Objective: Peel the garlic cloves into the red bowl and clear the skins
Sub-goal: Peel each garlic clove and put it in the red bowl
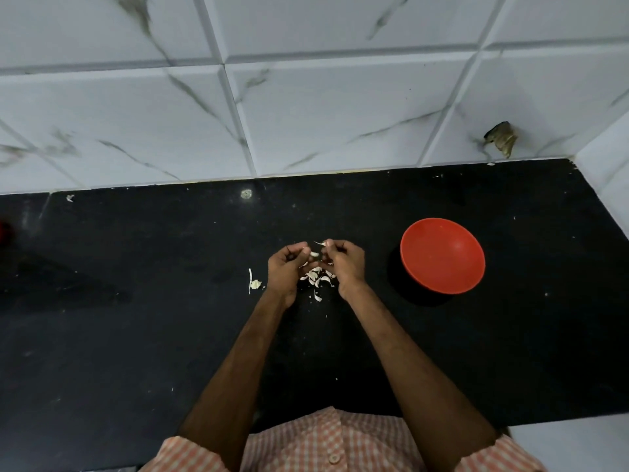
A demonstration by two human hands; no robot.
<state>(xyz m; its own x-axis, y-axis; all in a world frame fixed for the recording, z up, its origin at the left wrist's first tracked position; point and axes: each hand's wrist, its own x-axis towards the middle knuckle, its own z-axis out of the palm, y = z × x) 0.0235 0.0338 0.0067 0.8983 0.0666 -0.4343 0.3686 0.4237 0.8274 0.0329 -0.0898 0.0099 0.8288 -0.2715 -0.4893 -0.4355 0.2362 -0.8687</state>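
Note:
A small pale garlic clove (315, 254) is held between both hands over the black counter. My left hand (287, 270) pinches it with curled fingers. My right hand (343, 264) pinches a bit of skin at its top. Under the hands lies a little heap of garlic cloves and skins (318, 278). The red bowl (442, 255) stands to the right of my right hand and looks empty inside.
A loose strip of skin and a garlic stub (254, 283) lie left of my left hand. The black counter (136, 301) runs to a white marbled tile wall (306, 114) behind. A red thing (4, 231) shows at the far left edge.

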